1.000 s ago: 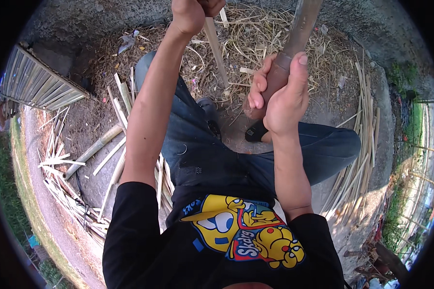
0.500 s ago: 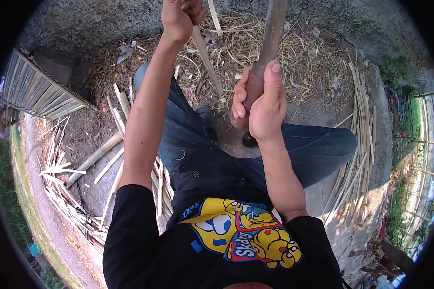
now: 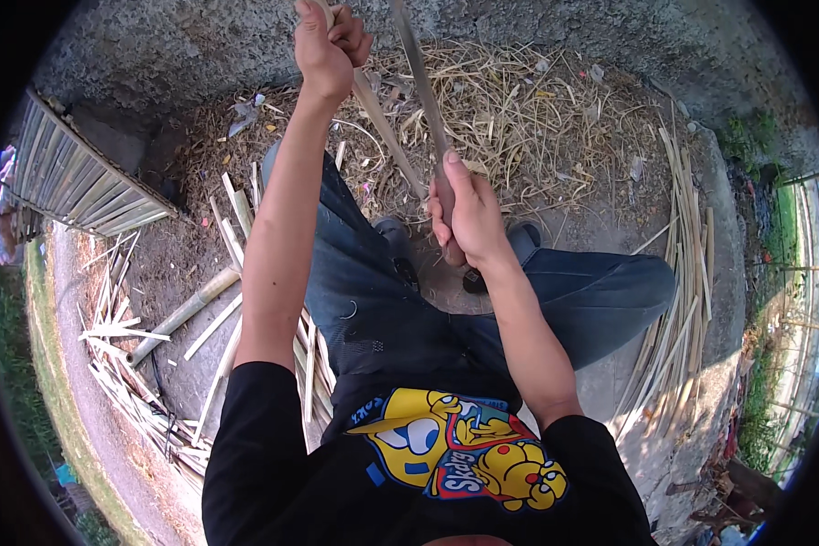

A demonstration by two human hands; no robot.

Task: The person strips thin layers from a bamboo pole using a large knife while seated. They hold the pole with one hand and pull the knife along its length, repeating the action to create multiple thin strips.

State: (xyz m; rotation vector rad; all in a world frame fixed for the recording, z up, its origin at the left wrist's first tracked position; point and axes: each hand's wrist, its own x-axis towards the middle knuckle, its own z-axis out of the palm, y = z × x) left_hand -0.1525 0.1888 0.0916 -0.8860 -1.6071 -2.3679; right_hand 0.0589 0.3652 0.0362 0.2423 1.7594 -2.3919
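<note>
Clamped around a pale strip (image 3: 388, 132), the left hand (image 3: 326, 53) likely steadies it at a slant, while the right hand (image 3: 471, 217) grips a long-bladed tool (image 3: 427, 91), presumably for control.

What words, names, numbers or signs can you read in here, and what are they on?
I won't copy words out, but here's where they are:
Black shirt: big white letters on a red and blue patch, clear enough to read.
Shirt, left of the print: slanted blue letters, small.
Shirt, top of the print: tiny letters, too small to read surely.
Knife and stick: no writing that I can see.
</note>
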